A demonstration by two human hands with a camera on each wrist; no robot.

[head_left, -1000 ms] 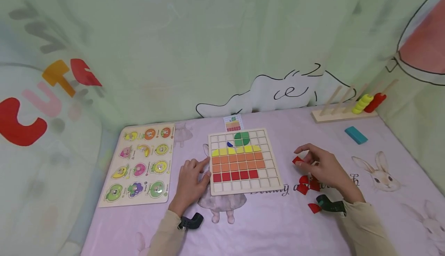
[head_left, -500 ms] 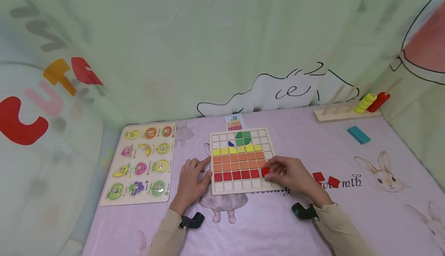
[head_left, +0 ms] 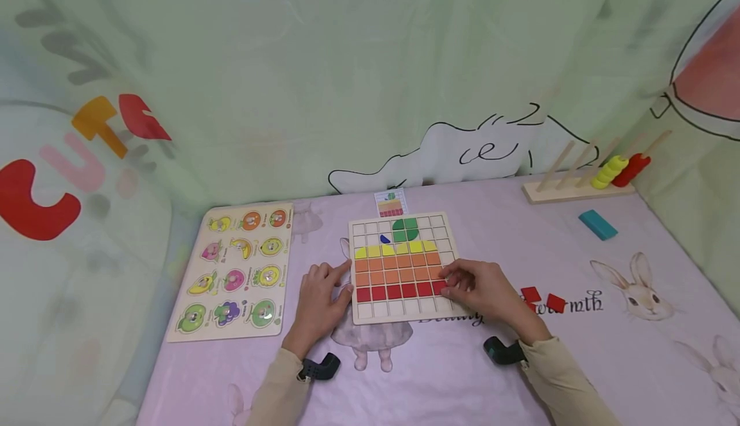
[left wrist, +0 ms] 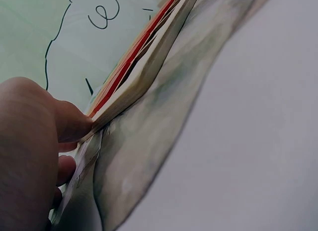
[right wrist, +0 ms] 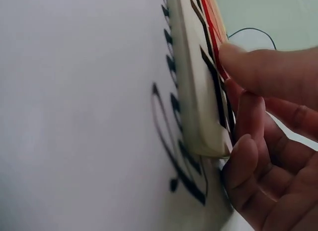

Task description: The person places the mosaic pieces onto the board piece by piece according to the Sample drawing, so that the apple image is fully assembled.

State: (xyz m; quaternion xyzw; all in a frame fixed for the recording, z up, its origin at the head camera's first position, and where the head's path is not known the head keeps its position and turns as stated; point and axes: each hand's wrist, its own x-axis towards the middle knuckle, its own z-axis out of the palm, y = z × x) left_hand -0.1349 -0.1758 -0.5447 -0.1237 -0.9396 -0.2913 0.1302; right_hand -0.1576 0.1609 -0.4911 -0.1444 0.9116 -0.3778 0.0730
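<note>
A wooden grid board [head_left: 370, 310] lies mid-table, bearing rows of yellow, orange and red tiles, green quarter-round pieces near its top and a small blue piece [head_left: 385, 239]. The right hand [head_left: 482, 291] pinches a red square tile [head_left: 438, 287] at the right end of the red row; its thumb touches the red tile in the right wrist view. At the board's left edge is the left hand [head_left: 318, 304], with index finger and thumb touching that edge. In the left wrist view, the left thumb [left wrist: 74, 124] is against the board's side.
Loose red tiles [head_left: 556, 303] lie right of the right hand. Behind the board is a small pattern card [head_left: 390, 203]. A fruit puzzle board [head_left: 216, 333] lies at left. At back right are a peg stand [head_left: 555, 193] with beads and a teal block [head_left: 598, 225].
The right hand has carried a red tile leftward from the loose pile to the red row, where the tile now lies flatter in line. The left hand has stayed at the board's edge.
</note>
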